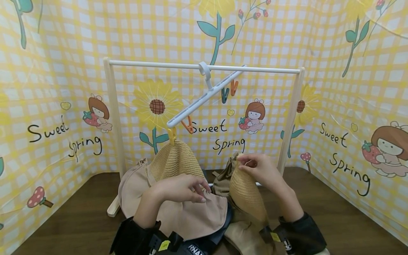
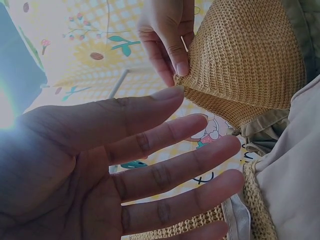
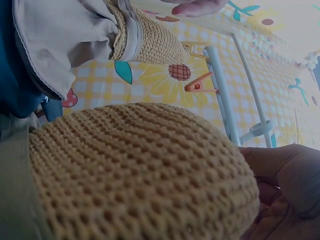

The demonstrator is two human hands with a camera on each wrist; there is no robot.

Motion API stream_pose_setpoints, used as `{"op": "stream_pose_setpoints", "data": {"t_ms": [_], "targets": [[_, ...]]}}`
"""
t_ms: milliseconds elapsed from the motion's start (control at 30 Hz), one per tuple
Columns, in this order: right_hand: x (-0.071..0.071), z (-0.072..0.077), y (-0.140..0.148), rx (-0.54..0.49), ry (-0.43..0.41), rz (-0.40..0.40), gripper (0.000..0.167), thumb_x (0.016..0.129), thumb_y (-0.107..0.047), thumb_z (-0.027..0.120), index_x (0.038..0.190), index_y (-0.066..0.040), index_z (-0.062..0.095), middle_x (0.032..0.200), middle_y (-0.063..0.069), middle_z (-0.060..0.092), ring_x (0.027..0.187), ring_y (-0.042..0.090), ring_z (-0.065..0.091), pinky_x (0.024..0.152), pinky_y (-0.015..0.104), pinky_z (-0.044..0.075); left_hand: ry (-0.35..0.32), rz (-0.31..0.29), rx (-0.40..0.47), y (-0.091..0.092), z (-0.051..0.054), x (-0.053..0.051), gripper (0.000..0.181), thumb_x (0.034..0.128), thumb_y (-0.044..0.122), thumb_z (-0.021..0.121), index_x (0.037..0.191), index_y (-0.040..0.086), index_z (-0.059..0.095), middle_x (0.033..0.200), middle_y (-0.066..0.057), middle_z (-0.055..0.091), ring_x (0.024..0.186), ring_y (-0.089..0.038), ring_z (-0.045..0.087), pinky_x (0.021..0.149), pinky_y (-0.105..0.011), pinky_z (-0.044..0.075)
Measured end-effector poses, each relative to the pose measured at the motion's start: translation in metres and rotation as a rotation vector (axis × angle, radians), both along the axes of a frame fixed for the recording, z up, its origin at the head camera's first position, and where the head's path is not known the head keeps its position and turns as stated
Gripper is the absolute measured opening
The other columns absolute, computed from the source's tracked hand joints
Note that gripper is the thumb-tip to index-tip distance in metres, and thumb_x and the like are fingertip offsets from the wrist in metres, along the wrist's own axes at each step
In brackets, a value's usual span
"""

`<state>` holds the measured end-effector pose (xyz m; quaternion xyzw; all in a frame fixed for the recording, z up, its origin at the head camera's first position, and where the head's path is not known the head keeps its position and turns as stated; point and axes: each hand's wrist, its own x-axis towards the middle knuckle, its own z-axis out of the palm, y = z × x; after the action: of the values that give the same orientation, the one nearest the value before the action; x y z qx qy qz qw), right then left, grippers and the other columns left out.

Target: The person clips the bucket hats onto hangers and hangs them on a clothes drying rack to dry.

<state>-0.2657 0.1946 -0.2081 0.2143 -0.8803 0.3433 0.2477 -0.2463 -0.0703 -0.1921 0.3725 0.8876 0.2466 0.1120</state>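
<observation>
A woven straw hat (image 1: 175, 161) with a pinkish-beige brim (image 1: 191, 216) hangs by its crown from a yellow clip (image 1: 172, 136) at the near end of a pale blue hanger (image 1: 207, 95), which slants downward. In front of that brim is my left hand (image 1: 178, 189), its fingers spread and holding nothing. My right hand (image 1: 264, 171) pinches the crown tip of a second woven hat (image 1: 247, 191), which has a khaki brim (image 1: 223, 179). In the left wrist view, the right thumb and fingers (image 2: 170, 45) grip that knitted crown (image 2: 245, 55). The crown covers the right fingertips in the right wrist view.
A rack with a white rod (image 1: 153, 64) and wooden posts (image 1: 291, 120) stands on the brown table (image 1: 63, 212). Along the hanger are an orange clip (image 1: 188, 124), a green clip (image 1: 225, 95) and another orange clip (image 1: 234, 88). Yellow checked cloth (image 1: 63, 53) surrounds the table.
</observation>
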Motion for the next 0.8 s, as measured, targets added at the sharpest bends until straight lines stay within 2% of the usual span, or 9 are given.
{"op": "stream_pose_setpoints", "data": {"t_ms": [467,633,800], "targets": [[0.000,-0.004,-0.007,0.045,0.029,0.054,0.019,0.082,-0.004,0.068,0.101,-0.001,0.070,0.097,0.014,0.070,0.080,0.021,0.069,0.063,0.021,0.053,0.004,-0.007,-0.001,0.001,0.000,0.000,0.025,0.0891,0.019,0.063,0.113,0.012,0.061,0.101,-0.006,0.068,0.090,-0.018,0.063,0.070,-0.029,0.049],[0.001,-0.004,-0.009,0.045,0.016,0.080,0.021,0.083,-0.005,0.068,0.103,0.000,0.069,0.097,0.013,0.069,0.081,0.022,0.068,0.065,0.021,0.053,0.008,-0.015,0.001,0.001,0.000,0.000,0.025,0.0893,0.019,0.063,0.113,0.012,0.061,0.100,-0.006,0.069,0.089,-0.017,0.064,0.069,-0.029,0.049],[0.002,-0.003,-0.011,0.069,0.043,0.079,0.020,0.083,-0.006,0.068,0.102,-0.002,0.070,0.095,0.013,0.069,0.080,0.021,0.068,0.065,0.022,0.053,0.020,-0.019,-0.003,0.000,0.000,0.000,0.026,0.0893,0.020,0.063,0.114,0.011,0.061,0.100,-0.006,0.069,0.090,-0.018,0.064,0.070,-0.029,0.049]]}}
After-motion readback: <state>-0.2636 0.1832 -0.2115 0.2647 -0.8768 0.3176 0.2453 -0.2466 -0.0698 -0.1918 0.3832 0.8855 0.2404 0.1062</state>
